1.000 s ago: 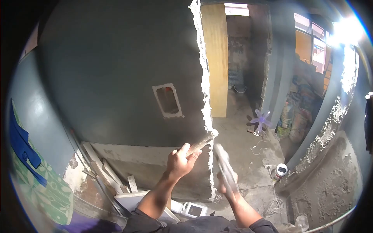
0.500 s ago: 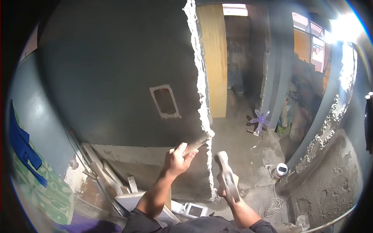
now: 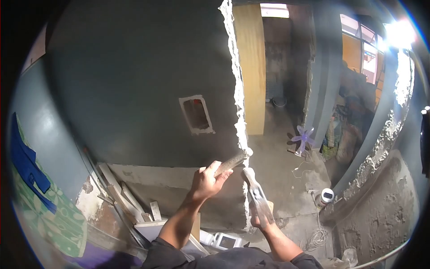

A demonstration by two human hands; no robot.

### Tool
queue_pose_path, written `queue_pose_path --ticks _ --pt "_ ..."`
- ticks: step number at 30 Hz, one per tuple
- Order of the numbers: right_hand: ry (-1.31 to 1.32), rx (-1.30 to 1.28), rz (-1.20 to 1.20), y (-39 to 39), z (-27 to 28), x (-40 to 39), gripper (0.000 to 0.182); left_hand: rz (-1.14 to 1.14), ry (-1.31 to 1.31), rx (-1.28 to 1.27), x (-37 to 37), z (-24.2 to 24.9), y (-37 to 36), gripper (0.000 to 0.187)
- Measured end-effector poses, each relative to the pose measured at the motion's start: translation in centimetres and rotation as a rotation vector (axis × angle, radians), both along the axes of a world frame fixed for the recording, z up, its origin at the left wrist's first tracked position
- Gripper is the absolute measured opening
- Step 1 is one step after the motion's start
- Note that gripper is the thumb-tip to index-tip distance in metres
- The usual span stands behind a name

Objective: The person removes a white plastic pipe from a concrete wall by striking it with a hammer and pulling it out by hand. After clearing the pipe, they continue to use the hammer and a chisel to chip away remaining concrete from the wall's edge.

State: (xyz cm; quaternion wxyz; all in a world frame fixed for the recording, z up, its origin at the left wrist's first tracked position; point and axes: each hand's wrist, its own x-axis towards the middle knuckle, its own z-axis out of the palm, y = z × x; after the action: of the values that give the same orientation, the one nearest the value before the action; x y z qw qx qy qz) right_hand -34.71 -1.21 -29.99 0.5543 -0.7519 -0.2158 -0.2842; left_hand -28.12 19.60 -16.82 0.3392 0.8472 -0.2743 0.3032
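Note:
My left hand [image 3: 206, 181] grips a dusty chisel [image 3: 233, 161] whose tip rests against the ragged plaster edge [image 3: 239, 112] of a dark grey wall [image 3: 134, 89]. A hammer [image 3: 256, 193] is held in my right hand [image 3: 262, 219], its head raised close to the chisel's butt end, just right of the wall edge. A small rectangular cut-out [image 3: 196, 114] with a white border sits in the wall above and left of my left hand.
Boards and scraps [image 3: 121, 197] lean at the wall's foot. A white device [image 3: 224, 241] lies on the floor below my arms. A small purple fan [image 3: 302, 136], a white container [image 3: 326, 196], cables and a wooden door [image 3: 248, 67] lie beyond the edge.
The hammer has swung up from a lower, drawn-back position toward the chisel. My left hand keeps the chisel on the wall edge. The view has shifted slightly.

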Motion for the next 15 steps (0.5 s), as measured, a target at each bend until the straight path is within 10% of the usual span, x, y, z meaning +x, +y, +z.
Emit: queue_pose_path --ticks 4,5,6,8,10,11,15 --pt "0.058 0.249 0.176 -1.1 0.3 -2.3 0.020 0.000 -0.001 0.029 -0.1 0.1 0.3 0.030" --pt "-0.028 0.129 -0.177 0.2 -0.7 -3.3 0.025 0.004 -0.001 0.024 -0.1 0.2 0.3 0.030" --pt "-0.379 0.403 0.206 0.4 5.1 -3.6 0.025 -0.002 -0.014 0.012 -0.1 0.3 0.2 0.032" --pt "-0.599 0.559 0.119 1.8 2.3 -1.7 0.022 -0.011 -0.020 0.002 0.1 0.3 0.1 0.034" --pt "-0.305 -0.097 -0.152 -0.2 0.2 0.2 0.025 -0.006 -0.033 0.006 0.0 0.1 0.1 0.035" --pt "0.242 0.014 -0.034 -0.1 0.5 1.2 0.024 -0.012 -0.030 0.005 -0.2 -0.1 -0.1 0.035" --pt "0.051 -0.025 -0.080 -0.1 -0.5 -0.8 0.023 0.029 -0.040 0.036 0.3 -0.2 0.3 0.034"
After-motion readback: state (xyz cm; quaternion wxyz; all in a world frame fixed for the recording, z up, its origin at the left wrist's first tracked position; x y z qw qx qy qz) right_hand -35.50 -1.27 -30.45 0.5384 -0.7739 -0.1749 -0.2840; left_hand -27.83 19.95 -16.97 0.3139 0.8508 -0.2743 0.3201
